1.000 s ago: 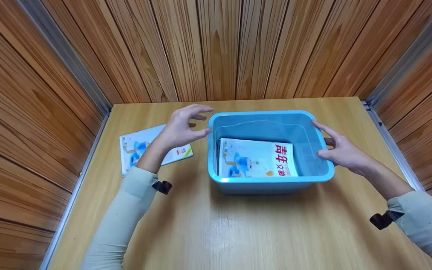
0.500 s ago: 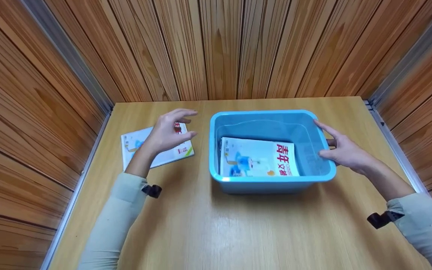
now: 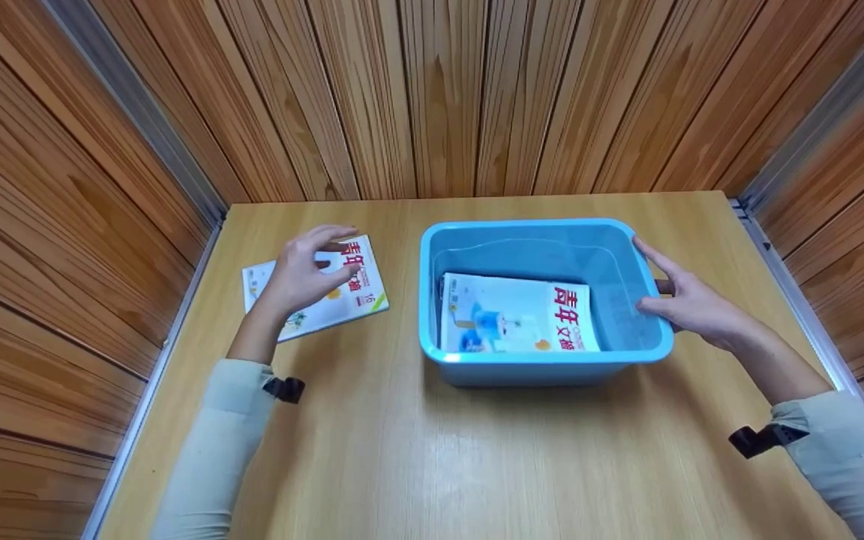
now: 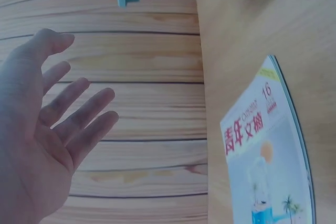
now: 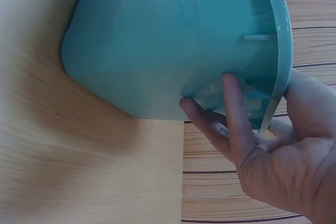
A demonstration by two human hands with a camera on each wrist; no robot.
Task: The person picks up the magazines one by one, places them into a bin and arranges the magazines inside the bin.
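Near the table's (image 3: 417, 450) left edge, the left hand (image 3: 301, 271) is hovering, fingers apart, over 1 magazine (image 3: 342, 296), risking a fumbled pickup, while the right hand (image 3: 691, 304) is pinching the bin's (image 3: 544, 360) rim.

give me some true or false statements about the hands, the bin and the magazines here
1. The right hand holds the blue bin by its rim. True.
2. The left hand grips the magazine on the table. False: its fingers are spread and hold nothing, above the magazine.
3. A magazine in the bin lies flat on the bottom. True.
4. The bin stands on top of the magazine on the table. False: the two are apart, the magazine on the bin's left.
5. Both magazines lie inside the bin. False: one is outside.
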